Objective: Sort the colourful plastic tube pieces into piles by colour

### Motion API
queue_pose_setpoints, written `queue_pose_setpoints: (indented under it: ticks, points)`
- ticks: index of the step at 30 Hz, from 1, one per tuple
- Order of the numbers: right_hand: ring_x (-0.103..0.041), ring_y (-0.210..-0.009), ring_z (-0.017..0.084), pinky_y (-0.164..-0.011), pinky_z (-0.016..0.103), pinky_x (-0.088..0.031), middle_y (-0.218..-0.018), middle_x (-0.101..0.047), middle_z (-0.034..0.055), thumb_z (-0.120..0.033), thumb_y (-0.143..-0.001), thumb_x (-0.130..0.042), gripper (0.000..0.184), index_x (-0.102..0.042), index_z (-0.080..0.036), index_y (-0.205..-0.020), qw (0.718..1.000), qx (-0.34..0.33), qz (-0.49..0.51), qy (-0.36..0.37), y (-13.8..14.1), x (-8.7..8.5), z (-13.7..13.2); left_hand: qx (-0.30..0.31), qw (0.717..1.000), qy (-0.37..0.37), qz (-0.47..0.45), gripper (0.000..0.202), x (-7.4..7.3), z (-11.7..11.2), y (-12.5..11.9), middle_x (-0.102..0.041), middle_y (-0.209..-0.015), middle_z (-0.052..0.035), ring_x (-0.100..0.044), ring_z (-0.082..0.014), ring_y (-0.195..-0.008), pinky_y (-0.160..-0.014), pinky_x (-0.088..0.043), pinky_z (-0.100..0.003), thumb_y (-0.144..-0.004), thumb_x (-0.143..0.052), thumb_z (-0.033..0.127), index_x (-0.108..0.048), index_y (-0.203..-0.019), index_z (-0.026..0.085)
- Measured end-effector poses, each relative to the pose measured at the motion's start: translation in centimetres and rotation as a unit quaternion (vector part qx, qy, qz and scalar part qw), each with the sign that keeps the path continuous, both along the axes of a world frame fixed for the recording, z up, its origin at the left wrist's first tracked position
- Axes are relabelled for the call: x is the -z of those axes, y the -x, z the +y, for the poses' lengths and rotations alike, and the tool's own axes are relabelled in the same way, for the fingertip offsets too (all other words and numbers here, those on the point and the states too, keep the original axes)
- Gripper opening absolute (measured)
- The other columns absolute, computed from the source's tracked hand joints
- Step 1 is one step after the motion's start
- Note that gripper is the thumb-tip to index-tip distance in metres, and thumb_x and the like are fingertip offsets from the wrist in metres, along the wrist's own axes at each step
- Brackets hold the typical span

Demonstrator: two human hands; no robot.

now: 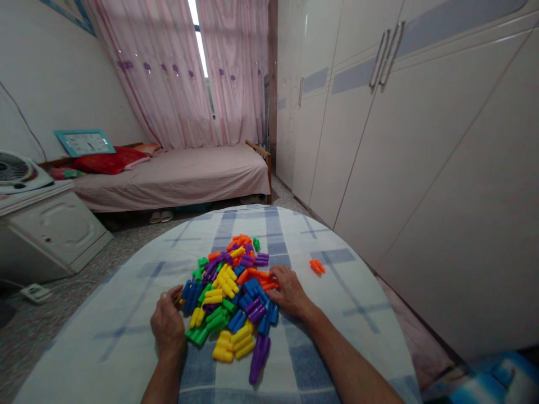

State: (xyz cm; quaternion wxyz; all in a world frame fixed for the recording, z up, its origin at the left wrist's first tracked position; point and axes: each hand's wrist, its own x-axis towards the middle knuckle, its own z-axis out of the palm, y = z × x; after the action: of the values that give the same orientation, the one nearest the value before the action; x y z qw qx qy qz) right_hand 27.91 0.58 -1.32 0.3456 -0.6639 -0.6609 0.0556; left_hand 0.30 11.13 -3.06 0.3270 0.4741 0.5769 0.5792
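A heap of plastic building blocks (225, 280) in yellow, blue, green, purple and orange lies on the round table. My left hand (167, 321) rests at the heap's left edge, its loosely bent fingers beside the blue blocks (191, 294); nothing is plainly gripped there. On the right side, my right hand (288, 289) has its fingertips and thumb around the end of an orange building block (267, 279). Blue blocks (255, 289) lie just below those fingers. Nearest to me are yellow blocks (232, 343) and a long purple block piece (259, 359).
A separate orange block (317, 266) lies right of the heap. The table wears a blue-and-white checked cloth (337, 314). Beyond it stand a bed (202, 174) and a white cabinet with a fan (21, 174). White wardrobe doors (404, 185) run along the right.
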Motion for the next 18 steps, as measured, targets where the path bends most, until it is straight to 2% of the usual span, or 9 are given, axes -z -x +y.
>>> queue_pose_setpoints:
  ticks: [3, 6, 9, 13, 18]
  points:
    - [-0.054, -0.106, 0.021, -0.092, 0.035, -0.037, -0.114, -0.061, 0.0067, -0.025, -0.076, -0.063, 0.038, -0.057, -0.020, -0.113, 0.999, -0.032, 0.024, -0.014, -0.1, 0.1, -0.1, -0.001, 1.000, 0.002, 0.007, 0.061, 0.2, 0.2, 0.1, -0.069, -0.102, -0.0127, -0.065, -0.0247, -0.095, -0.089, -0.050, -0.043, -0.088, -0.027, 0.057, -0.067, -0.102, 0.013]
    - [-0.055, -0.104, 0.022, -0.092, 0.037, -0.038, -0.110, -0.063, 0.0062, -0.026, -0.075, -0.065, 0.047, -0.055, -0.021, -0.120, 0.999, -0.046, 0.019, -0.003, -0.1, -0.3, -0.3, -0.001, 1.000, -0.005, 0.016, 0.062, 0.4, 0.4, 0.3, -0.069, -0.101, -0.0129, -0.065, -0.0242, -0.094, -0.088, -0.050, -0.042, -0.088, -0.027, 0.058, -0.067, -0.102, 0.013]
    - [-0.055, -0.097, 0.022, -0.089, 0.037, -0.041, -0.102, -0.062, 0.0062, -0.024, -0.073, -0.066, 0.043, -0.059, -0.019, -0.115, 1.000, -0.030, 0.009, -0.004, 0.0, -0.9, -0.4, -0.002, 1.000, 0.001, 0.025, 0.062, 0.5, 0.5, 0.4, -0.069, -0.100, -0.0127, -0.065, -0.0243, -0.093, -0.087, -0.051, -0.041, -0.088, -0.026, 0.057, -0.068, -0.101, 0.013]
    - [-0.053, -0.099, 0.019, -0.088, 0.032, -0.042, -0.106, -0.056, 0.0055, -0.019, -0.077, -0.062, 0.039, -0.057, -0.021, -0.116, 0.998, -0.024, 0.040, -0.045, 0.1, -1.2, -0.5, 0.002, 1.000, 0.003, 0.028, 0.061, 0.3, 0.3, 0.3, -0.069, -0.102, -0.0127, -0.064, -0.0242, -0.094, -0.089, -0.050, -0.041, -0.088, -0.026, 0.057, -0.067, -0.102, 0.013]
    - [-0.052, -0.097, 0.019, -0.084, 0.031, -0.038, -0.100, -0.059, 0.0040, -0.019, -0.081, -0.060, 0.022, -0.061, -0.022, -0.103, 1.000, -0.013, -0.005, -0.014, 0.0, -0.9, -0.7, 0.003, 0.999, -0.004, 0.033, 0.061, 0.3, 0.3, 0.3, -0.069, -0.100, -0.0118, -0.065, -0.0236, -0.092, -0.087, -0.050, -0.041, -0.088, -0.026, 0.056, -0.067, -0.101, 0.013]
